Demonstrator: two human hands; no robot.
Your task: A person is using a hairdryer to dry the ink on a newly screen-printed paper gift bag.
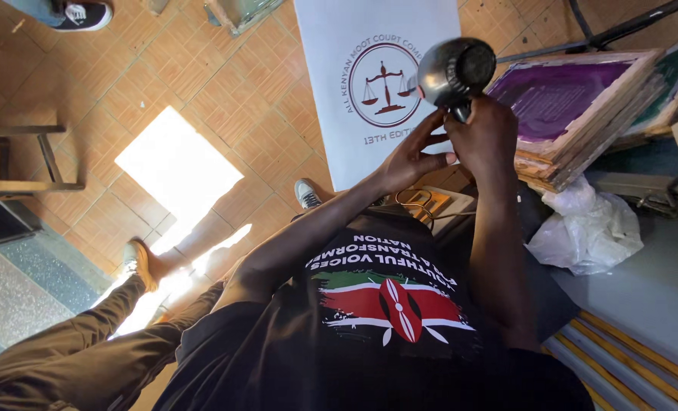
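Nearest lies a black shirt (388,304); above it, right hand (487,137) grips the hair dryer (455,70), left hand (411,156) open, fingers touching. Held too long, heat could scorch the white banner (339,114) beyond the dryer.

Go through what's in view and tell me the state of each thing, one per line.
Hair dryer: held up in the right hand, nozzle towards the camera.
Left hand: fingers spread, touching the right hand.
Black T-shirt: spread flat, print up.
White banner: laid flat on the floor.
Plastic bag: crumpled.
Wooden frames: stacked.
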